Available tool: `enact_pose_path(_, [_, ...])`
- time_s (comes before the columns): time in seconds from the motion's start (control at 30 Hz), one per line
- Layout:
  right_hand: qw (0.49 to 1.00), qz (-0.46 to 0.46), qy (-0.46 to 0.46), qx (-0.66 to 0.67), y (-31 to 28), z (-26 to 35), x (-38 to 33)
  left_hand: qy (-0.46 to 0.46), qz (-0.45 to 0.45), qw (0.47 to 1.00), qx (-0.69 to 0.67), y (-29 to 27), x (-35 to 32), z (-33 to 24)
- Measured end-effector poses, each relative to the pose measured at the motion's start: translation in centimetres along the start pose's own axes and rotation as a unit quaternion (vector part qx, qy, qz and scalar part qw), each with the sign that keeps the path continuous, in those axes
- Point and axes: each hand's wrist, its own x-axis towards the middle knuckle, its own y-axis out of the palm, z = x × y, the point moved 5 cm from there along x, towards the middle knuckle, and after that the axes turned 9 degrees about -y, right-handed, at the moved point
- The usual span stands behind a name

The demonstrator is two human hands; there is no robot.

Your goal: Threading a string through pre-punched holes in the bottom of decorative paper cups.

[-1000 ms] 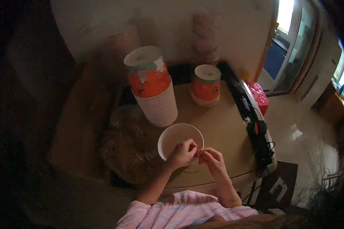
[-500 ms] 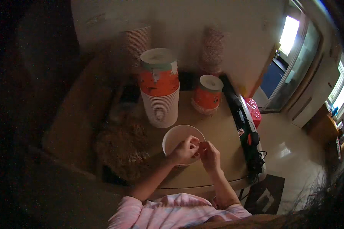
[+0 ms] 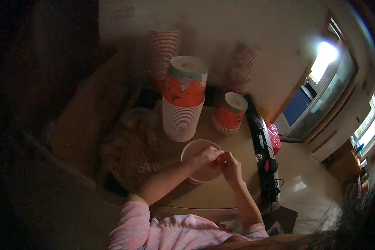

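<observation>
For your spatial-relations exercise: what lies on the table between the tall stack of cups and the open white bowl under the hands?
In the head view, only bare tabletop shows between the tall stack of cups and the white bowl; nothing stands there.

Left hand (image 3: pixel 205 157) and right hand (image 3: pixel 230 163) meet, fingertips touching, over a white bowl (image 3: pixel 194 151) beside stacked cups (image 3: pixel 182 104).

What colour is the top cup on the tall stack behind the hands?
Orange-red with a pale rim; the tall stack beneath it shows white ribbed edges. Seen in the head view.

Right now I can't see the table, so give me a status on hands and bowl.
Left hand and right hand together, pinching at the white bowl rim. Tall cup stack behind, apart.
</observation>
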Motion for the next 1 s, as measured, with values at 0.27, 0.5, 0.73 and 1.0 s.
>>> enact_pose_path(0.27, [0.999, 0.032, -0.01, -0.036, -0.2, -0.3, -0.6, 0.058, 0.06, 0.994, 0.065, -0.4, -0.8, 0.0])
enact_pose_path(0.5, [1.0, 0.03, -0.005, -0.003, -0.8, -1.2, -0.8, -0.03, 0.059, 0.997, -0.025, -0.9, -4.0, -2.0])
enact_pose_path(0.73, [0.998, -0.021, -0.022, 0.054, -1.3, 0.3, -0.3, -0.052, 0.065, 0.974, -0.212, -0.8, -0.3, 1.3])
enact_pose_path(1.0, [0.996, -0.043, 0.0, 0.079, -1.5, 1.1, 0.0, -0.192, 0.078, 0.977, -0.06, -0.3, -7.0, -1.8])
